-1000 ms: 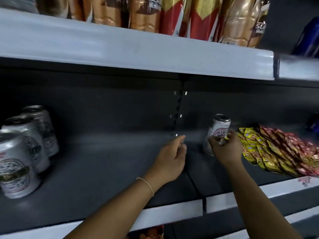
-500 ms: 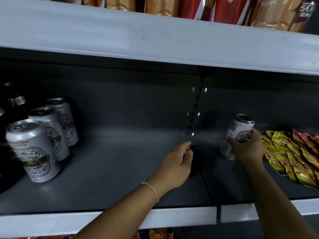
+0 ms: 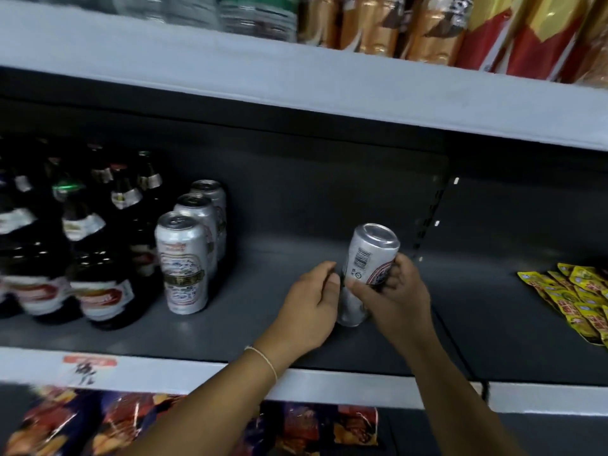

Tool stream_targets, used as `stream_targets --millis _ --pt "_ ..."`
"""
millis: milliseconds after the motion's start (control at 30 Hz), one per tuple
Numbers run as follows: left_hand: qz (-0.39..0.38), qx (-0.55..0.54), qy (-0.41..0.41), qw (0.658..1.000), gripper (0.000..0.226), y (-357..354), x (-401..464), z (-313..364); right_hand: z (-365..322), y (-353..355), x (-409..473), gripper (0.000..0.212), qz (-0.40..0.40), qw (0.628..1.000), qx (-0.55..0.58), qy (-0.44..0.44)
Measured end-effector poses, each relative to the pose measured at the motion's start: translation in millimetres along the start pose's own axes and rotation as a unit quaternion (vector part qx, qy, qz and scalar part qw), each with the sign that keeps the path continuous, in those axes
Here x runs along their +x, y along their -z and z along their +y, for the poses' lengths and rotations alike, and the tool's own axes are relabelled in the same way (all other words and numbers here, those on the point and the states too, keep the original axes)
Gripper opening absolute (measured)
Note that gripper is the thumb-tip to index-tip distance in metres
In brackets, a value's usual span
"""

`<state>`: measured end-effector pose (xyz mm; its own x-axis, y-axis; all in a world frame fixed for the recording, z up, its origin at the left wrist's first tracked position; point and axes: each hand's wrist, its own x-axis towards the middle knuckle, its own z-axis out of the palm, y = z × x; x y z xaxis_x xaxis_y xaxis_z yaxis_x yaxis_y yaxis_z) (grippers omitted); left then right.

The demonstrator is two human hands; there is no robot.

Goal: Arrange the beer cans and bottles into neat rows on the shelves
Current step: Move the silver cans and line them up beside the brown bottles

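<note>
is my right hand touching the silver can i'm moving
Touching. The head view shows the right hand with fingers wrapped around the silver beer can.

Both forearms were extended forward over the shelf edge, converging toward the middle. The right hand (image 3: pixel 391 292) was curled, with thumb and fingers wrapped around the silver can (image 3: pixel 368 258), which was held tilted. The left hand (image 3: pixel 312 304) was positioned just beside it, its fingers loosely curled and its thumb close to the can. A thin band was worn on the left wrist.
</note>
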<state>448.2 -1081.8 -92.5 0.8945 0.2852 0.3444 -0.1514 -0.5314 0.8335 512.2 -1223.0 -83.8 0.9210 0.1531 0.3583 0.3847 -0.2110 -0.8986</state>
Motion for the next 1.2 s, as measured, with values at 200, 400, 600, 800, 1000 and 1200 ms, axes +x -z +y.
stream_targets --millis 200,400,600,800,1000,1200 --pt "0.046 -0.007 -0.024 0.999 0.04 95.9 -32.0 -22.4 -50.9 -82.5 -44.3 0.057 -0.063 0.996 0.058 0.004" --pt "0.046 0.018 -0.017 0.999 0.022 176.8 -67.1 -46.1 -89.5 -142.6 -89.6 0.056 -0.101 0.993 0.064 0.019" --pt "0.009 0.024 0.084 0.996 0.044 227.9 -92.3 -57.3 -111.1 -182.4 -120.8 0.059 -0.106 0.992 0.069 0.027" --pt "-0.173 -0.2 0.326 0.907 0.086 254.7 -104.5 -54.2 -124.4 -203.1 -137.6 0.059 -0.103 0.992 0.044 0.064" --pt "-0.201 -0.31 0.366 0.854 0.085 263.4 -102.2 -53.1 -130.0 -207.2 -150.9 0.072 -0.076 0.984 -0.014 0.159" --pt "-0.21 -0.358 0.328 0.848 0.073 271.1 -107.8 -40.3 -139.6 -197.9 -163.3 0.076 -0.04 0.967 -0.031 0.251"
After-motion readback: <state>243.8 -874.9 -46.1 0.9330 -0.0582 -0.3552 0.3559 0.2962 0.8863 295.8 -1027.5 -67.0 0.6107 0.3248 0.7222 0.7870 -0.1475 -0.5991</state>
